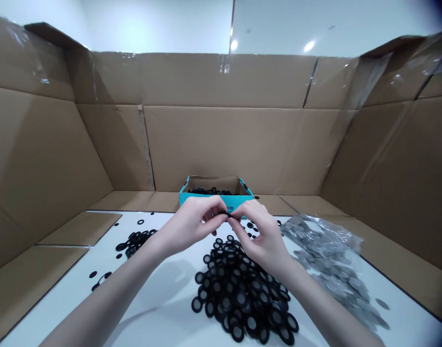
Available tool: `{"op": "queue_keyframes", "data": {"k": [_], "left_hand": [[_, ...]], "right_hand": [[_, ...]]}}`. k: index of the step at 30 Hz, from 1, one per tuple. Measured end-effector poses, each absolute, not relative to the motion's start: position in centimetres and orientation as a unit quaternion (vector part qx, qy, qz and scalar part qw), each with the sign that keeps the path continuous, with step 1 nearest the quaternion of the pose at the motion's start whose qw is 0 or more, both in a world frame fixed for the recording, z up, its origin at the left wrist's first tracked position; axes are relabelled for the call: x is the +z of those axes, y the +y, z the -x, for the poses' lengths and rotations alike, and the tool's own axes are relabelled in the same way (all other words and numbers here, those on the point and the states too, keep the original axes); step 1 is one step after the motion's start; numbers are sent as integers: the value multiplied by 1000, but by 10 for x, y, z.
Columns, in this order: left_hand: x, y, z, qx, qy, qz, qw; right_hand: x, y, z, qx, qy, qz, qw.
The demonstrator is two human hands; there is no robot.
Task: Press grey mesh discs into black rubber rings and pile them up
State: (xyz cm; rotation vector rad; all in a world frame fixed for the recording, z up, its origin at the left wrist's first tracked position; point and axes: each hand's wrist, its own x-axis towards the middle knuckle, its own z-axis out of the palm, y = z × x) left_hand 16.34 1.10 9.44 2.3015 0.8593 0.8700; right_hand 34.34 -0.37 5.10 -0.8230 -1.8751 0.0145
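Above the white table, my left hand [194,224] and my right hand [260,233] meet, thumbs and fingertips closed on a small black ring [226,213]. It is seen nearly edge-on, so whether its centre is filled cannot be made out. Below my right hand spreads a large pile of black rings [238,294], many with grey centres. Right behind my hands stands a teal cardboard box [186,198] holding more black pieces.
A smaller heap of black rings [136,239] lies left, with several loose black pieces around. On the right, a clear plastic bag [325,233] spills grey discs [345,284] over the white table [159,303]. Tall cardboard walls [228,144] enclose the back and sides.
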Motion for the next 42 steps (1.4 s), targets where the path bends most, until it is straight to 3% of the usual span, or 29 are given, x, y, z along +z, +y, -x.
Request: {"op": "queue_keyframes", "data": {"k": [7,12,25,33,42], "left_hand": [[96,7,-162,379,232,-853,274],[97,4,-164,394,239,-856,235],[97,2,-162,385,221,-884,145],[100,2,-154,303,198,-920,149],[95,6,-160,343,211,-913,62]], "right_hand": [[55,-5,-343,400,-669,310,544],[57,-7,-342,527,-610,271,526],[57,-8,-340,529,-625,275,504],[59,-7,-344,491,-685,284,458],[58,-8,-340,484,-657,296,497]]}}
